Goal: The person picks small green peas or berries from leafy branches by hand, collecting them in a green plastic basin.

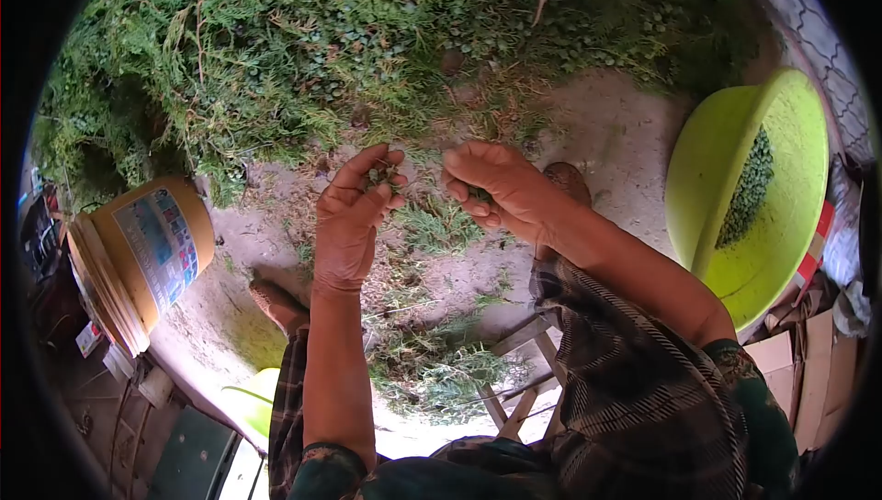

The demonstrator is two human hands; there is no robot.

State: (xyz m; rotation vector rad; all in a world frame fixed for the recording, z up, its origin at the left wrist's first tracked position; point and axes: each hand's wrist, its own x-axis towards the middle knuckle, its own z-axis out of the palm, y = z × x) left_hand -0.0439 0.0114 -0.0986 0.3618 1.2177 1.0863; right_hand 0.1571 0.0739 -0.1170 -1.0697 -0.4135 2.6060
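Note:
My left hand [345,224] is raised over the littered floor, its thumb and fingers closed around a small green sprig [380,172]. A short gap away, my right hand [510,186] has its fingers curled in, with green seed cones [480,194] partly showing below them. How many cones it holds is hidden. Beyond both hands lies a large heap of evergreen branches [367,50] bearing small bluish-green cones. To the right, a lime-green basin [703,179] stands tilted, with a pile of picked green cones [749,188] inside.
A yellow-brown bucket [188,224] with a printed label lies tipped at the left. Clippings [450,381] are scattered on the floor between my feet, near a wooden stool frame [519,335]. Cardboard [813,371] stands at the lower right. Another lime-green container [262,399] shows at the lower left.

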